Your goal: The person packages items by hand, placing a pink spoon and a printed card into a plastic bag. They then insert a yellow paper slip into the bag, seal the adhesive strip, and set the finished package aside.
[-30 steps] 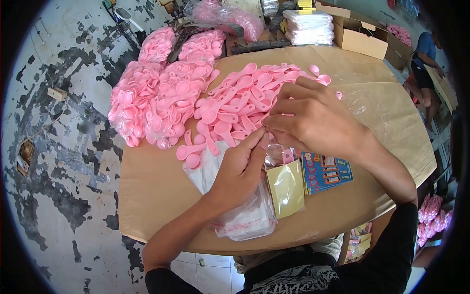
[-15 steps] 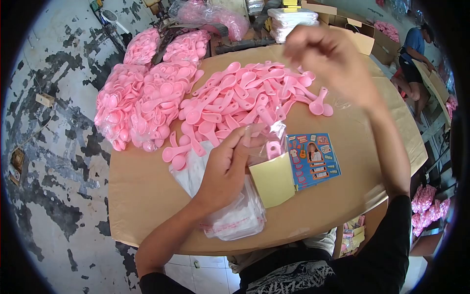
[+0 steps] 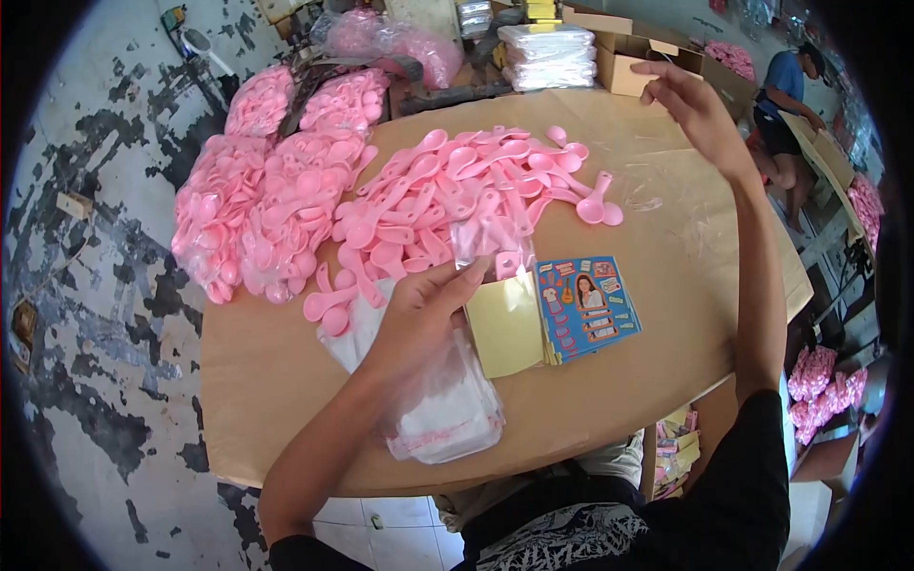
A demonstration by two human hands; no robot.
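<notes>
My left hand (image 3: 424, 309) pinches a clear plastic bag (image 3: 473, 238) near the middle of the table. A pink spoon's handle end (image 3: 508, 265) shows in the bag, above a pale yellow card (image 3: 505, 328). Right beside the card lies a stack of blue printed cards (image 3: 590, 309). Beneath my left hand and forearm are flat clear bags (image 3: 447, 409). Loose pink spoons (image 3: 447, 186) form a pile beyond that hand. Raised over the table's right side, my right hand (image 3: 693, 112) has its fingers apart and holds nothing.
Bagged pink spoons (image 3: 290, 205) sit at the table's left edge. Stacked clear packs (image 3: 547, 57) and a cardboard box (image 3: 624, 67) stand at the back. A co-worker (image 3: 785, 105) is at another table on the right. Below the near edge is a box of packed items (image 3: 676, 452).
My right hand has moved up and right, away from the spoon pile. My left hand still holds the bag, now lying lower over the yellow card. The view has shifted slightly.
</notes>
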